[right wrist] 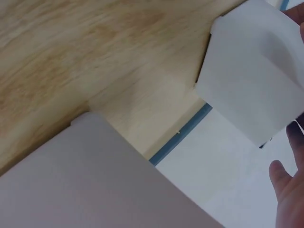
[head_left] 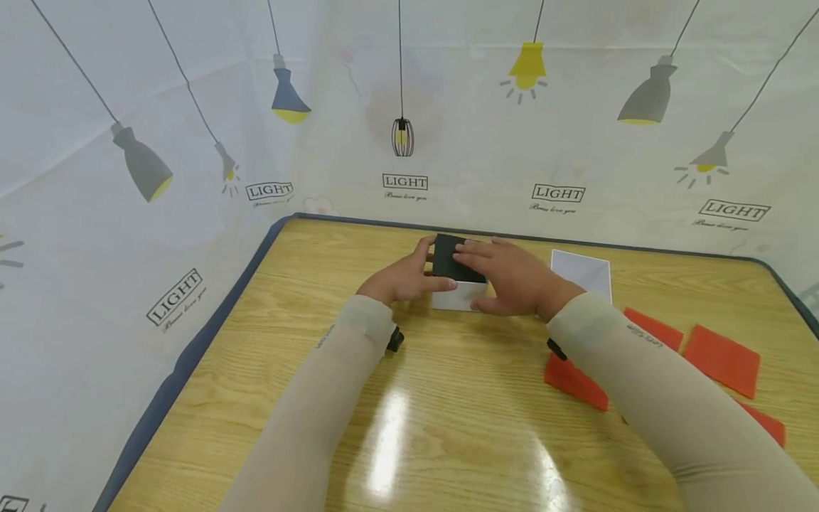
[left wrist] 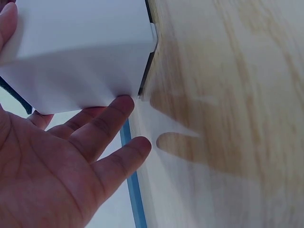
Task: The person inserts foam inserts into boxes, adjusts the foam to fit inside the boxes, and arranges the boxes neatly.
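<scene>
White box [head_left: 456,297], mid-frame — left hand [head_left: 403,279] grips its left side, right hand [head_left: 515,277] lays straight fingers on black top [head_left: 448,260]. Top looks on, letting go remains — red pieces [head_left: 721,361] apart, lower right.

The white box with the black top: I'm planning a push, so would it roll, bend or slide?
The white box probably won't roll, given its flat sides. Its crisp, straight edges suggest fairly stiff walls. It may slide easily, as the table looks glossy.
</scene>
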`<act>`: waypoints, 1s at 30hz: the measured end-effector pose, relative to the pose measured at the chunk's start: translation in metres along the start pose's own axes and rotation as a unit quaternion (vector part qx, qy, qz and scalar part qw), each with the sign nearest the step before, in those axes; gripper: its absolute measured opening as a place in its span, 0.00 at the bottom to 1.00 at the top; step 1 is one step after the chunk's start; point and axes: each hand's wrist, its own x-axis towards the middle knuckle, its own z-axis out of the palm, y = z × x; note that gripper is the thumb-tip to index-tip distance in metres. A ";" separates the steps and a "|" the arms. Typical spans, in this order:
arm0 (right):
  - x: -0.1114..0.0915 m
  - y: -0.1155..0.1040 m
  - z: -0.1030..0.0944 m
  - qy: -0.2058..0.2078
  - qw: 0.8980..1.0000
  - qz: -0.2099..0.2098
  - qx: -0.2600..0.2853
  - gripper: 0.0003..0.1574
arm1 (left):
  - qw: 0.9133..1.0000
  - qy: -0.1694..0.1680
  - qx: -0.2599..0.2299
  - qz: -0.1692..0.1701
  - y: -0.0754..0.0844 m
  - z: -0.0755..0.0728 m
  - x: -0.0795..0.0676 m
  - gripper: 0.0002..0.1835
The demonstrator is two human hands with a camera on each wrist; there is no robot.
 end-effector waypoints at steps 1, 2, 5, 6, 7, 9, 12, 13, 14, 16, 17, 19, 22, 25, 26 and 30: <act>0.001 0.000 0.001 -0.004 1.000 -0.001 -0.003 0.56 | 1.000 0.000 0.001 -0.002 0.000 0.000 0.000 0.62; 0.001 0.000 0.002 -0.007 1.000 -0.001 -0.006 0.55 | 1.000 -0.001 0.001 -0.003 0.000 0.000 0.000 0.62; 0.003 -0.001 0.006 -0.014 1.000 -0.003 -0.015 0.55 | 1.000 -0.003 0.004 -0.007 0.001 -0.001 -0.001 0.62; 0.004 -0.001 0.007 -0.016 1.000 -0.003 -0.015 0.55 | 1.000 -0.005 0.004 -0.009 0.001 -0.001 -0.001 0.62; 0.004 -0.002 0.008 -0.018 1.000 -0.004 -0.017 0.55 | 1.000 -0.005 0.003 -0.010 0.001 -0.001 -0.001 0.62; 0.005 -0.003 0.009 -0.020 1.000 -0.006 -0.018 0.55 | 1.000 -0.006 0.003 -0.010 0.001 -0.001 0.000 0.62; 0.006 -0.004 0.010 -0.023 0.999 -0.008 -0.022 0.54 | 1.000 -0.007 -0.001 -0.006 0.000 -0.001 0.000 0.61; 0.007 -0.004 0.011 -0.023 0.999 -0.008 -0.024 0.54 | 1.000 -0.008 -0.002 -0.004 0.000 -0.001 0.000 0.61; 0.007 -0.004 0.011 -0.024 0.999 -0.007 -0.026 0.53 | 1.000 -0.008 -0.004 -0.002 0.000 -0.001 0.000 0.61; 0.008 -0.004 0.012 -0.025 0.999 -0.006 -0.030 0.53 | 1.000 -0.008 -0.005 0.000 0.000 -0.001 0.001 0.60; 0.008 -0.004 0.012 -0.024 0.999 -0.006 -0.032 0.53 | 1.000 -0.008 -0.005 0.000 0.000 -0.001 0.001 0.60; 0.009 -0.003 0.013 -0.021 0.999 -0.008 -0.036 0.53 | 1.000 -0.008 -0.003 0.000 0.000 -0.001 0.001 0.60; 0.009 -0.004 0.014 -0.012 0.999 -0.014 -0.041 0.56 | 1.000 -0.007 0.000 0.000 0.000 -0.001 0.000 0.59; 0.010 -0.006 0.013 -0.005 0.999 -0.023 -0.041 0.58 | 1.000 -0.008 -0.003 0.001 0.000 -0.001 0.000 0.58; 0.011 -0.007 0.013 -0.005 0.999 -0.026 -0.041 0.58 | 1.000 -0.009 -0.005 0.000 0.000 -0.001 0.000 0.58; 0.014 -0.010 0.012 -0.013 0.998 -0.027 -0.047 0.58 | 1.000 -0.011 -0.009 -0.001 0.000 0.000 0.000 0.58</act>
